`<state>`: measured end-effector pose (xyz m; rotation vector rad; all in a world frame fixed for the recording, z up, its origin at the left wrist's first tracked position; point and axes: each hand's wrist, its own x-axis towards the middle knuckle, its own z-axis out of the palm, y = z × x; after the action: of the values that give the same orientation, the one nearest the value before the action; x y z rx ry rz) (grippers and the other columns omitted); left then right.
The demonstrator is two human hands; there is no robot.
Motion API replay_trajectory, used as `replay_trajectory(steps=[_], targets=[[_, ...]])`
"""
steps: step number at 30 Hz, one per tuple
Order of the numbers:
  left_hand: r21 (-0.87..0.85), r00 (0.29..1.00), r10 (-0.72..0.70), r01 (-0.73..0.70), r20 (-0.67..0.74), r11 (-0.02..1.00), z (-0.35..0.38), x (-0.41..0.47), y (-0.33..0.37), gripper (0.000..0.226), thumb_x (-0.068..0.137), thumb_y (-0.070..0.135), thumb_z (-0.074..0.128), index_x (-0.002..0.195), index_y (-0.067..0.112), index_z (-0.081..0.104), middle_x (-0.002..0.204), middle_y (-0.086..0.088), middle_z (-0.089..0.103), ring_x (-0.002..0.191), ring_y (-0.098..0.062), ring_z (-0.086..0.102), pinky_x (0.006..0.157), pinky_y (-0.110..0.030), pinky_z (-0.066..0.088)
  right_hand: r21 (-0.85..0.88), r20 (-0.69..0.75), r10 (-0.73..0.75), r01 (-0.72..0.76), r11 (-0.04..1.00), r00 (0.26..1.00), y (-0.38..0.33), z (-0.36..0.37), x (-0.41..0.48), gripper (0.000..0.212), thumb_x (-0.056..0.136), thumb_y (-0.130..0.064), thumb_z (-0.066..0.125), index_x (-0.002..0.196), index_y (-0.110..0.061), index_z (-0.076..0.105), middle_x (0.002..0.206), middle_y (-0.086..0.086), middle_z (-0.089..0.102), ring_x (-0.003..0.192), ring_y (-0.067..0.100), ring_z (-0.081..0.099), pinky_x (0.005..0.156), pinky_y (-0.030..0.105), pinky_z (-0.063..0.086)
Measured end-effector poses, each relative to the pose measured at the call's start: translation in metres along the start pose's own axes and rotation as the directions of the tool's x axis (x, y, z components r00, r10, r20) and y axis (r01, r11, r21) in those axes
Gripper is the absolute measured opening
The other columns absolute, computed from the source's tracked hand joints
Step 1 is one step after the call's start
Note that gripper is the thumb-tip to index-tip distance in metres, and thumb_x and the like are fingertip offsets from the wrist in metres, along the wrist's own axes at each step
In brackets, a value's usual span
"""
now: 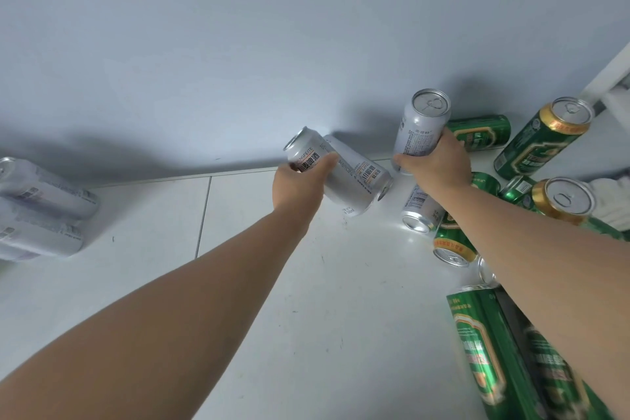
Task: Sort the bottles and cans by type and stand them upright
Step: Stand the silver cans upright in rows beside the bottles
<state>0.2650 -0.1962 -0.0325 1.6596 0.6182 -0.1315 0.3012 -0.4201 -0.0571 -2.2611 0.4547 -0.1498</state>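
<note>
— Where were your hands at that moment?

— Apart, both near the foot of the wall (306, 27). My left hand (300, 181) was wrapped round a tilted silver can (305, 152), whose top leaned toward the wall. My right hand (439, 160) gripped an upright silver can (421, 126) low on its body, close against the wall. I couldn't tell whether it touched the floor.

— And the other silver ones?

— A lying silver can (358, 177) sat just under the tilted one, slightly out from the wall. A fourth silver can (421, 211) lay beneath my right forearm, farther out. A pair of silver cans (44, 191) lay well along the wall on my left, blurred.

— The green ones?

— A lying green can (480, 131) rested against the wall behind my right hand. The upright green cans (542, 140) stood beside it. Other green cans (477, 351) lay farthest from the wall, under my right arm.
</note>
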Motion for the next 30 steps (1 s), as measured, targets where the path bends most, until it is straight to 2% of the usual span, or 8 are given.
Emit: replay_trajectory(steps=[5, 10, 14, 17, 21, 24, 28, 30], targets=[[0.072, 0.995, 0.098, -0.101, 0.033, 0.992, -0.010, -0.012, 0.012, 0.032, 0.075, 0.051, 0.080, 0.089, 0.023, 0.070, 0.079, 0.007, 0.069, 0.074, -0.016, 0.065, 0.070, -0.032, 0.054, 0.057, -0.012, -0.031, 0.032, 0.998, 0.999, -0.014, -0.008, -0.016, 0.063, 0.062, -0.041, 0.088, 0.113, -0.018, 0.060, 0.104, -0.003, 0.068, 0.098, 0.024, 0.066, 0.086, 0.044, 0.056], [0.087, 0.983, 0.176, -0.181, 0.058, 0.980, -0.026, -0.028, 0.025, 0.039, 0.076, 0.053, 0.080, 0.097, 0.022, 0.069, 0.084, 0.009, 0.069, 0.074, -0.011, 0.063, 0.062, -0.026, 0.046, 0.077, -0.008, -0.057, 0.057, 0.995, 0.998, -0.032, -0.013, -0.035, 0.070, 0.051, -0.058, 0.080, 0.108, -0.021, 0.060, 0.099, -0.005, 0.070, 0.091, 0.020, 0.068, 0.082, 0.046, 0.058], [0.111, 0.963, 0.254, -0.263, 0.087, 0.958, -0.045, -0.037, 0.035, 0.039, 0.075, 0.052, 0.082, 0.095, 0.022, 0.067, 0.080, 0.010, 0.066, 0.070, -0.009, 0.062, 0.060, -0.025, 0.043, 0.116, -0.020, -0.064, 0.066, 0.991, 0.998, -0.049, -0.013, -0.060, 0.064, 0.059, -0.044, 0.087, 0.111, -0.017, 0.061, 0.102, -0.001, 0.069, 0.093, 0.020, 0.068, 0.082, 0.042, 0.057], [0.152, 0.942, 0.314, -0.330, 0.120, 0.932, -0.064, -0.040, 0.039, 0.042, 0.073, 0.051, 0.083, 0.099, 0.022, 0.067, 0.083, 0.007, 0.069, 0.072, -0.008, 0.064, 0.059, -0.026, 0.045, 0.139, -0.042, -0.075, 0.080, 0.987, 0.996, -0.060, -0.008, -0.081, 0.068, 0.056, -0.047, 0.086, 0.112, -0.016, 0.061, 0.103, 0.000, 0.069, 0.093, 0.019, 0.068, 0.080, 0.039, 0.057], [0.204, 0.920, 0.357, -0.385, 0.164, 0.900, -0.093, -0.046, 0.039, 0.043, 0.073, 0.050, 0.084, 0.101, 0.023, 0.068, 0.082, 0.008, 0.069, 0.070, -0.007, 0.064, 0.058, -0.026, 0.046, 0.142, -0.070, -0.077, 0.086, 0.986, 0.995, -0.071, 0.003, -0.111, 0.060, 0.068, -0.031, 0.089, 0.116, -0.013, 0.059, 0.104, 0.001, 0.068, 0.091, 0.019, 0.067, 0.070, 0.027, 0.050], [0.227, 0.904, 0.376, -0.417, 0.204, 0.880, -0.114, -0.050, 0.038, 0.041, 0.073, 0.050, 0.084, 0.101, 0.024, 0.068, 0.080, 0.010, 0.069, 0.067, -0.007, 0.064, 0.056, -0.025, 0.044, 0.142, -0.089, -0.075, 0.087, 0.986, 0.993, -0.080, 0.011, -0.135, 0.061, 0.070, -0.030, 0.088, 0.119, -0.014, 0.058, 0.104, 0.000, 0.068, 0.090, 0.018, 0.066, 0.064, 0.023, 0.047], [0.240, 0.885, 0.404, -0.454, 0.232, 0.858, -0.140, -0.055, 0.034, 0.037, 0.072, 0.051, 0.083, 0.094, 0.026, 0.067, 0.076, 0.011, 0.068, 0.064, -0.007, 0.062, 0.054, -0.023, 0.041, 0.150, -0.092, -0.053, 0.066, 0.986, 0.994, -0.088, 0.024, -0.164, 0.066, 0.064, -0.039, 0.087, 0.118, -0.016, 0.058, 0.105, -0.002, 0.070, 0.093, 0.017, 0.068, 0.080, 0.039, 0.058], [0.246, 0.874, 0.416, -0.473, 0.249, 0.846, -0.152, -0.059, 0.031, 0.036, 0.072, 0.051, 0.083, 0.092, 0.026, 0.066, 0.074, 0.011, 0.067, 0.062, -0.006, 0.061, 0.053, -0.023, 0.040, 0.150, -0.104, -0.049, 0.064, 0.987, 0.993, -0.093, 0.028, -0.178, 0.065, 0.066, -0.037, 0.088, 0.120, -0.016, 0.058, 0.107, -0.002, 0.070, 0.094, 0.018, 0.067, 0.082, 0.040, 0.058]])
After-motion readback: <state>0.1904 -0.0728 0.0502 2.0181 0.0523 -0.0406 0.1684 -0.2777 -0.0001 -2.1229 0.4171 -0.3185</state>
